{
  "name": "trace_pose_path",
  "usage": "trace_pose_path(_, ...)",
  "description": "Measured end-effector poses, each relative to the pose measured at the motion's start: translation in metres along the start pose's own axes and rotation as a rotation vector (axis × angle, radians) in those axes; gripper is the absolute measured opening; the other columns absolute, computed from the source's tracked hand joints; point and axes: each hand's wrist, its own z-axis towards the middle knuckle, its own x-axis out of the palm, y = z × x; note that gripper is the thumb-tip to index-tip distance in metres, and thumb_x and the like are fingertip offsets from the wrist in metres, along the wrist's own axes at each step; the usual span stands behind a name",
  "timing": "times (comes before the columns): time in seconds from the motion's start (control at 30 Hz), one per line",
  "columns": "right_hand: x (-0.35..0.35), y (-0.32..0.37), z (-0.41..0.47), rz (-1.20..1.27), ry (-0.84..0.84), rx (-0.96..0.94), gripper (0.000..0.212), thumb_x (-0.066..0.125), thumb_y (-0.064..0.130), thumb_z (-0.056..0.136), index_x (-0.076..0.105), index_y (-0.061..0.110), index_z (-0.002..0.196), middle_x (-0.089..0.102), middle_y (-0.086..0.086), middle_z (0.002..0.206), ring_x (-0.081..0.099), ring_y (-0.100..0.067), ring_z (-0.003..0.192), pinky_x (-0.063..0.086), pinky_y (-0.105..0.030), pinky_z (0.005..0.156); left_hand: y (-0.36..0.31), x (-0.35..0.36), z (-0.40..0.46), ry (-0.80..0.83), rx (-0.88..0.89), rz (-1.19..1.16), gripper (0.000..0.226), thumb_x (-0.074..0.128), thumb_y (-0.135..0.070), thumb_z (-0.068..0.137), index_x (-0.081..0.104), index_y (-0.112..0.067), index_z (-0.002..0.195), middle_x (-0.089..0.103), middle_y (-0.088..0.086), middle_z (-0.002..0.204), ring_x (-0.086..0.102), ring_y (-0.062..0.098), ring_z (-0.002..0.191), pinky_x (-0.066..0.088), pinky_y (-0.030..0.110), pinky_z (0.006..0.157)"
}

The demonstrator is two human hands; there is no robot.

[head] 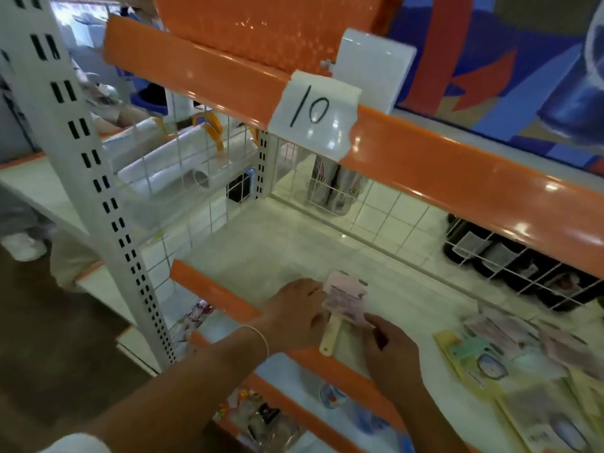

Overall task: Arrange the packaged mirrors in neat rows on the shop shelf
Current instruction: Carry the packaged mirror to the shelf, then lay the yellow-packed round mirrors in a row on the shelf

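Head view. White shop shelf (277,253) with orange front lip (212,291), wire-grid back and left side. Packaged mirror (343,300), pink card with cream handle (328,338), lying flat near the shelf's front edge, handle pointing to 6 o'clock and overhanging the lip. Left hand (294,308) at 9 o'clock of the pack, fingers touching its left edge; whether pinching or merely pressing, cannot tell. Thin bangle (261,338) on the left wrist. Right hand (389,348) at 5 o'clock of the pack, fingers curled, tips pinching its lower right corner. More packaged mirrors (510,364), yellow and pink cards, overlapping in a loose heap on the same shelf, well apart at 3 o'clock of the hands. Paper tag marked "10" (313,112) taped to the orange lip of the shelf above, at 12 o'clock. White rolled goods (170,161) behind the left grid at 10 o'clock. Dark containers (510,259) behind the back grid at 2 o'clock. Assorted blurred packets (261,416) on the lower shelf at 6 o'clock.
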Motion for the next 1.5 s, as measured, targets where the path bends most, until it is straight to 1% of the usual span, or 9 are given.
trace_pose_path(0.1, -0.001, -0.009, -0.011, 0.051, -0.106, 0.082, 0.020, 0.061, 0.020, 0.089, 0.070, 0.022, 0.107, 0.068, 0.002, 0.105, 0.059, -0.013, 0.093, 0.040, -0.023, 0.090, -0.012, 0.015, 0.006, 0.120, 0.054, 0.018, 0.051, 0.034, -0.043, 0.088, 0.063, -0.012, 0.117, 0.055, 0.013, 0.133, 0.047, 0.031, 0.126, 0.035, 0.042, 0.109)
trace_pose_path(0.43, -0.006, -0.026, -0.004, 0.242, -0.211, 0.257, 0.012, 0.063, 0.021, 0.087, 0.072, 0.028, 0.092, 0.071, 0.009, 0.086, 0.063, -0.014, 0.074, 0.050, -0.031, 0.071, -0.009, 0.019, 0.015, 0.229, -0.408, 0.178, 0.065, 0.042, -0.030, 0.084, 0.026, -0.015, 0.146, 0.019, 0.016, 0.155, 0.008, 0.039, 0.143, 0.004, 0.050, 0.118)
trace_pose_path(0.6, -0.006, -0.030, -0.002, 0.319, -0.210, 0.259, 0.011, 0.064, 0.020, 0.087, 0.072, 0.028, 0.090, 0.072, 0.008, 0.081, 0.065, -0.011, 0.072, 0.048, -0.024, 0.064, -0.020, 0.007, 0.011, 0.243, -0.518, 0.259, 0.069, 0.042, -0.029, 0.086, 0.020, -0.011, 0.149, 0.014, 0.011, 0.157, -0.001, 0.038, 0.145, -0.005, 0.057, 0.115)
trace_pose_path(0.77, -0.013, -0.036, 0.001, 0.331, -0.100, 0.188, 0.012, 0.064, 0.021, 0.087, 0.070, 0.029, 0.094, 0.072, 0.007, 0.086, 0.066, -0.007, 0.076, 0.054, -0.024, 0.072, -0.033, 0.005, 0.014, 0.221, -0.581, 0.337, 0.067, 0.046, -0.026, 0.084, 0.028, -0.009, 0.146, 0.022, 0.019, 0.153, 0.008, 0.044, 0.142, -0.002, 0.062, 0.113)
trace_pose_path(0.9, -0.040, -0.051, -0.003, 0.268, -0.156, 0.084, 0.015, 0.064, 0.016, 0.088, 0.070, 0.024, 0.098, 0.067, 0.013, 0.084, 0.060, 0.012, 0.074, 0.042, 0.000, 0.062, -0.061, 0.022, 0.026, 0.106, -0.465, 0.221, 0.066, 0.054, -0.017, 0.066, 0.052, -0.005, 0.131, 0.049, 0.027, 0.132, 0.040, 0.048, 0.124, 0.027, 0.063, 0.106)
trace_pose_path(1.07, -0.097, -0.102, -0.011, 0.166, -0.371, 0.054, 0.017, 0.063, 0.008, 0.086, 0.072, 0.012, 0.099, 0.069, 0.001, 0.086, 0.060, 0.001, 0.073, 0.040, 0.003, 0.062, -0.126, 0.046, 0.054, 0.093, -0.241, -0.046, 0.051, 0.039, -0.022, 0.093, 0.038, -0.011, 0.142, 0.032, 0.015, 0.150, 0.024, 0.031, 0.141, 0.023, 0.041, 0.115)
trace_pose_path(1.2, -0.137, -0.140, -0.019, 0.161, -0.375, 0.148, 0.018, 0.061, 0.013, 0.088, 0.070, 0.018, 0.103, 0.069, 0.001, 0.089, 0.063, -0.006, 0.075, 0.044, -0.007, 0.060, -0.164, 0.069, 0.070, 0.064, -0.111, -0.106, 0.043, 0.044, -0.025, 0.091, 0.055, -0.007, 0.128, 0.053, 0.016, 0.132, 0.046, 0.032, 0.126, 0.040, 0.044, 0.104)
trace_pose_path(1.33, -0.143, -0.159, -0.033, 0.065, -0.416, 0.132, 0.012, 0.068, 0.013, 0.083, 0.072, 0.012, 0.095, 0.066, 0.001, 0.075, 0.061, -0.014, 0.068, 0.052, -0.030, 0.064, -0.195, 0.080, 0.093, 0.069, -0.025, -0.015, 0.032, 0.043, -0.031, 0.090, 0.064, -0.009, 0.100, 0.062, 0.010, 0.096, 0.056, 0.030, 0.092, 0.046, 0.040, 0.079)
trace_pose_path(1.5, -0.119, -0.164, -0.048, -0.120, -0.402, -0.051, 0.011, 0.065, 0.005, 0.076, 0.070, 0.010, 0.084, 0.067, -0.008, 0.078, 0.062, -0.025, 0.071, 0.052, -0.032, 0.061, -0.222, 0.087, 0.117, 0.172, -0.057, 0.065, 0.034, 0.039, -0.035, 0.096, 0.060, -0.009, 0.103, 0.058, 0.011, 0.106, 0.054, 0.029, 0.099, 0.041, 0.037, 0.083)
